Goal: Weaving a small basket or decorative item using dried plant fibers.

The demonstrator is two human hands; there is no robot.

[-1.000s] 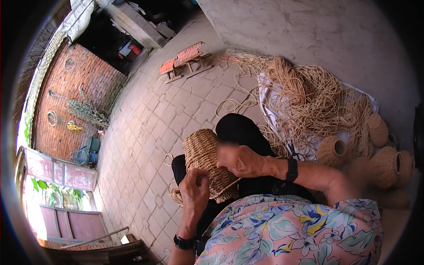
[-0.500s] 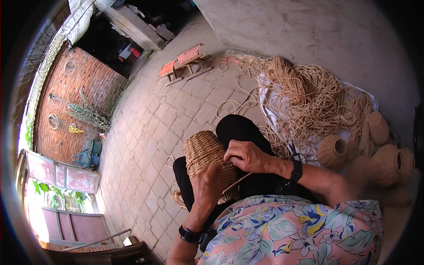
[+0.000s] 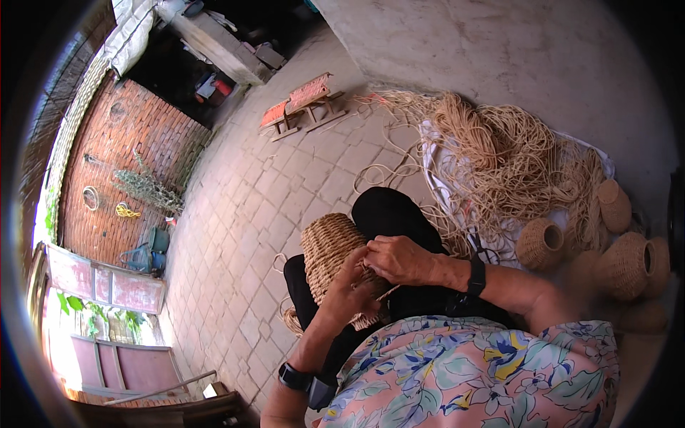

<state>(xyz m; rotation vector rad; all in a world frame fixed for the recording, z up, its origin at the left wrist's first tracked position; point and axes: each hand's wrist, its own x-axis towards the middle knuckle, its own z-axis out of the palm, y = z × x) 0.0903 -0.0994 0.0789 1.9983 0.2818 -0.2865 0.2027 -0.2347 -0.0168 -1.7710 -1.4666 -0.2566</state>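
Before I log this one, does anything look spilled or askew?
The rope pile beside the wall looks untidy: it is tangled and spills past the white sheet onto the paving. No damage stands out.

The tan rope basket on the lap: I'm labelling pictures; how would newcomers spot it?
Above the pink floral shirt, find black trousers. There, the left hand and right hand meet at the tan rope basket, handled unlike the tan woven pots far right.

My left hand [image 3: 351,291] covers part of the woven basket [image 3: 328,246]; right of my grip, a tan shape [image 3: 579,272] is blurred.
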